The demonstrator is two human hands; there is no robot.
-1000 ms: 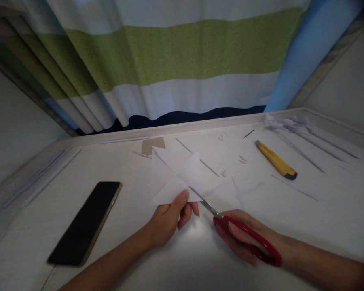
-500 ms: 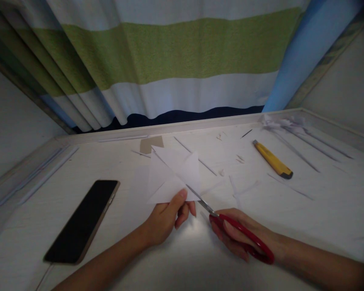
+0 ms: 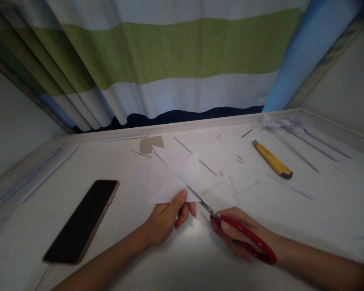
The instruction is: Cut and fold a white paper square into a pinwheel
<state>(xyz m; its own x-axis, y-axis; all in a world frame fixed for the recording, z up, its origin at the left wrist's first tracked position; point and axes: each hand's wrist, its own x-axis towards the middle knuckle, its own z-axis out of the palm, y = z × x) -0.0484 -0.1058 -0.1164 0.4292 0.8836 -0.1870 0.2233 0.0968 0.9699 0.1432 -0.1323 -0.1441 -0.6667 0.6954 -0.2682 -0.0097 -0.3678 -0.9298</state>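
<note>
A white square of paper (image 3: 172, 173), with slits running in from its corners, is held above the table. My left hand (image 3: 170, 216) pinches its lower edge, thumb on top and fingers underneath. My right hand (image 3: 236, 226) is closed around the red handles of a pair of scissors (image 3: 250, 232). Its blades straddle the paper's lower right corner, one blade lying over the sheet and pointing up and left toward the middle. The lower blade is partly hidden under the paper.
A black phone (image 3: 83, 220) with a cable lies at left. Rolled paper sticks (image 3: 50, 173) are behind it. A yellow utility knife (image 3: 273, 159) rests at right, near crumpled paper (image 3: 282, 121). A brown card piece (image 3: 151, 143), thin paper strips (image 3: 235, 192) and a curtain (image 3: 185, 52) are at the back.
Almost nothing differs. My right hand and the scissor handles have shifted very slightly to the right, while my left hand holds the paper in nearly the same place.
</note>
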